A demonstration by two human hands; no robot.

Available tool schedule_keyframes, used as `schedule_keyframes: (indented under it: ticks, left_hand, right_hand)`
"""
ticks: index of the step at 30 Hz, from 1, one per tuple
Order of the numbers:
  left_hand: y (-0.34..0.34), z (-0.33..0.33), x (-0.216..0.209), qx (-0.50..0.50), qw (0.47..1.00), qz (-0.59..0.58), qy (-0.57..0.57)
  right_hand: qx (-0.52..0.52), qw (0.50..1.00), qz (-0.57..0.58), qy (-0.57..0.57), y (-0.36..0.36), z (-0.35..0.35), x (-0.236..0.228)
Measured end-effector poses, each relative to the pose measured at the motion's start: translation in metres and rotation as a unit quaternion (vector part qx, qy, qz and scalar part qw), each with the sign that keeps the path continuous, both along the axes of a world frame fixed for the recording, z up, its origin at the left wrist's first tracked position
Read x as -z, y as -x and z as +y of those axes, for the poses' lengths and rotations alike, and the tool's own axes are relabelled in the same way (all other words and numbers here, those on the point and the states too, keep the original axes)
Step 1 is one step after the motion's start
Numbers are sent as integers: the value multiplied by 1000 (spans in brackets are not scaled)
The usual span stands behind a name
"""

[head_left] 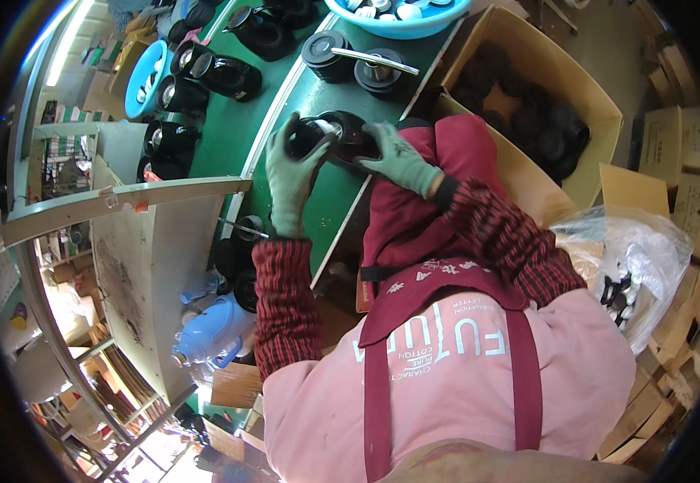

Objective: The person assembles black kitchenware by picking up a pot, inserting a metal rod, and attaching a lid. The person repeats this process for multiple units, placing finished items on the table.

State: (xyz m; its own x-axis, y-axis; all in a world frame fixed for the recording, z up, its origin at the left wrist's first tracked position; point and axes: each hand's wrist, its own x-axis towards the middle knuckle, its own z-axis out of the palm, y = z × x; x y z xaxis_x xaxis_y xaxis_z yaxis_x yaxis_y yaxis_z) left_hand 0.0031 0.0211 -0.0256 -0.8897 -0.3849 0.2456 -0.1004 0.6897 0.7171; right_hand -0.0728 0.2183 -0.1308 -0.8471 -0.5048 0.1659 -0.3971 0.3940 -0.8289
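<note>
Low over the near edge of the green worktop point(318, 205), I hold a glossy black jug point(348, 129) on its side between both hands. My left hand point(298, 161), in a grey-green glove, is closed on the left end, its thumb by a shiny silvery part. My right hand point(402, 158), gloved alike, grips the right end with the fingers bent round it. Gloves and fingers hide parts of the jug. Just beyond stand two dark round parts, a ribbed black one point(326, 53) and another point(378, 76) with a pale rod point(374, 60) lying across them.
Several black jugs point(233, 76) lie farther along the worktop. A blue basin point(398, 24) of white parts stands at the far end, another point(147, 80) at the left. An open carton point(599, 105) of black parts is at my right. A metal frame bar point(141, 193) crosses the left side.
</note>
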Motion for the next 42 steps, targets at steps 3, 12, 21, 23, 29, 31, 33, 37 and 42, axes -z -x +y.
schedule_keyframes:
  ticks: [3, 12, 21, 23, 29, 31, 33, 37, 42]
  left_hand:
    - [41, 4, -5, 59, 967, -134, 208]
    - [54, 14, -21, 125, 919, -228, 296]
    - [56, -4, -38, 117, 891, -244, 364]
    - [55, -11, -34, 270, 867, -231, 351]
    - [83, -25, -44, 96, 942, -95, 306]
    - [72, -6, -34, 149, 888, -239, 363]
    - [67, 1, -30, 314, 856, -279, 302]
    - [82, 44, -52, 463, 868, -178, 25]
    - [71, 25, -58, 122, 819, -374, 417]
  right_hand:
    - [-40, 990, -112, -74, 1, -18, 20]
    - [-41, 992, -55, -109, 2, -17, 26]
    - [-25, 993, -2, -114, -3, -23, 38]
    - [-22, 995, 11, -101, -3, -24, 38]
    - [-18, 995, 32, -95, -2, -22, 40]
    - [-25, 993, 31, -108, -1, -22, 39]
    - [-41, 991, 29, -125, -2, -23, 33]
    - [-35, 972, 174, -157, 23, -31, 97]
    - [-29, 988, 54, -138, -2, -30, 32]
